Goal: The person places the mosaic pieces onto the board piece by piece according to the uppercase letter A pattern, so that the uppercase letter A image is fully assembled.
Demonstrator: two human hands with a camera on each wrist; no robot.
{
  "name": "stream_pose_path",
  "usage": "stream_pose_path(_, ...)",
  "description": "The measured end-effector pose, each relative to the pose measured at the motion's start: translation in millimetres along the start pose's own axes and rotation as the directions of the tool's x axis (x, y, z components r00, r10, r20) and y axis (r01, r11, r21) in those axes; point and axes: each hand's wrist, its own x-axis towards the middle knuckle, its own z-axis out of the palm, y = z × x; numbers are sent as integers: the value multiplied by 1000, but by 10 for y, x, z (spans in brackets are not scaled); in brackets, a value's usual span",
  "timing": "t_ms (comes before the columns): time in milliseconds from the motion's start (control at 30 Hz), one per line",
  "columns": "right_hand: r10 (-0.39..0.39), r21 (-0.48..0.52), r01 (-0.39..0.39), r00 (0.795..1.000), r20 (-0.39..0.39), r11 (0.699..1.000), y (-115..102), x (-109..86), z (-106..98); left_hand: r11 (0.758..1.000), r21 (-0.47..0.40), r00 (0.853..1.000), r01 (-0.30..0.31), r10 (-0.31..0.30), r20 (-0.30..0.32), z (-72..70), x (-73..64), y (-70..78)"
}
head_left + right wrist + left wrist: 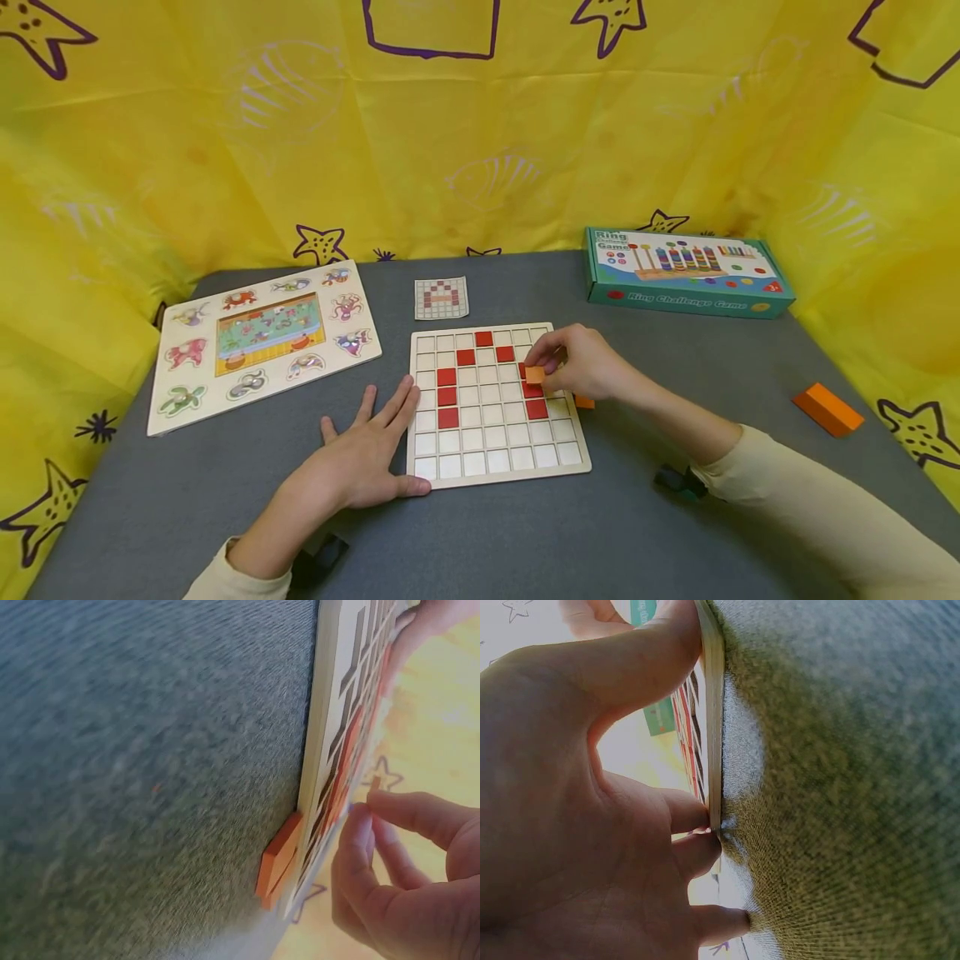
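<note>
A wooden grid board (pixel 498 478) lies on the grey table, with several red square tiles (pixel 447 397) set in its cells. My right hand (pixel 581 363) pinches a small orange square tile (pixel 535 375) between thumb and fingertips, over the right part of the board. My left hand (pixel 367 454) rests beside the board, fingers spread and straight, thumb and fingertips touching its left edge. Against the board's right edge lie orange tiles (pixel 281 859), partly hidden by the right arm in the head view. A small pattern card (pixel 441 298) with a grid of coloured squares lies behind the board.
At the left lies a sea-animal peg puzzle board (pixel 266 337). A green Ring Challenge Game box (pixel 686 273) stands at the back right. An orange block (pixel 828 409) lies near the table's right edge. Yellow patterned cloth (pixel 480 133) surrounds the table.
</note>
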Motion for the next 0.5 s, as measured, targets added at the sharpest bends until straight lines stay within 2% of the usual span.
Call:
stream_pose_path(267,10,-3,-9,999,34,1000,-117,76,107,1000,9,1000,4,-4,6,4,2,-10)
stream_pose_path(500,-42,19,41,997,59,999,-213,123,215,1000,10,1000,1,-1,-2,-5,3,6)
